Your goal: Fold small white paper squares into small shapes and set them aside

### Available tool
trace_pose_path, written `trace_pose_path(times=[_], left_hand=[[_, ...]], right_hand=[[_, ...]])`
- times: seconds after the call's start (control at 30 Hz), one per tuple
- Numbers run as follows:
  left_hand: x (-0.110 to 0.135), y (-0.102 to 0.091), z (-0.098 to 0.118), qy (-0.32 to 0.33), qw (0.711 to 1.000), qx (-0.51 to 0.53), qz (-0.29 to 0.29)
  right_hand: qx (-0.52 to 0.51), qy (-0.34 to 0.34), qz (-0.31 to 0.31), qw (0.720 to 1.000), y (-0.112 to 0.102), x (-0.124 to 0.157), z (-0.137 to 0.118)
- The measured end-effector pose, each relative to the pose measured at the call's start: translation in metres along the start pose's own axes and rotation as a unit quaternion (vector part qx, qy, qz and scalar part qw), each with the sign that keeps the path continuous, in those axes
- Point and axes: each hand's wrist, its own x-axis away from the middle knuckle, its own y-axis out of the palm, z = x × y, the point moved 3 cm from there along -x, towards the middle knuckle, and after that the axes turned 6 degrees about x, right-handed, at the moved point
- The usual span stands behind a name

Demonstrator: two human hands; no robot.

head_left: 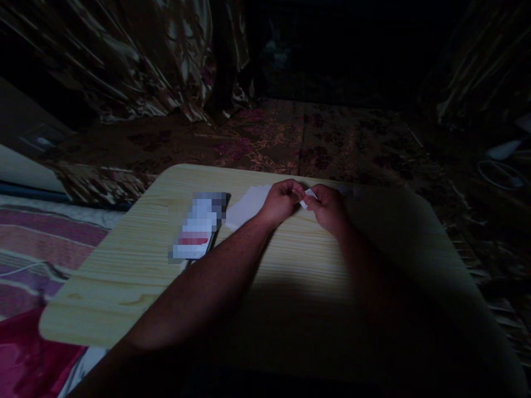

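Note:
My left hand (pixel 283 201) and my right hand (pixel 328 208) meet at the far middle of a light wooden table (pixel 136 287). Both are closed in a pinch on a small white piece of paper (pixel 309 195) held between them just above the tabletop. A larger white sheet (pixel 248 206) lies flat on the table to the left of my left hand, partly hidden behind it. The room is dim and the right half of the table is in shadow.
A flat rectangular object with a blurred face (pixel 199 225) lies on the table left of the white sheet. A patterned carpet (pixel 298 138) covers the floor beyond. Shiny patterned fabric (pixel 136 61) hangs at the back left. Striped bedding (pixel 37 249) lies at the left.

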Motion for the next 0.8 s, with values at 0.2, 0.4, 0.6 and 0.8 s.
trace_pose_path(times=[0.2,0.4,0.6,0.8], left_hand=[[0.0002,0.0007,0.0019,0.033,0.999,-0.009,0.018],[0.0000,-0.0023,0.0019,0.036,0.996,-0.009,0.076],[-0.0012,-0.0038,0.0001,0.052,0.995,0.019,0.088],[-0.0002,0.0006,-0.0001,0.024,0.996,0.061,0.055]], right_hand=[[-0.009,0.028,0.023,0.999,-0.0045,-0.0004,0.0003],[-0.140,0.069,0.054,0.986,-0.0024,-0.0014,0.0004],[-0.162,0.086,0.093,0.979,-0.0018,-0.0015,0.0051],[-0.175,0.090,0.108,0.974,-0.0032,-0.0015,0.0068]])
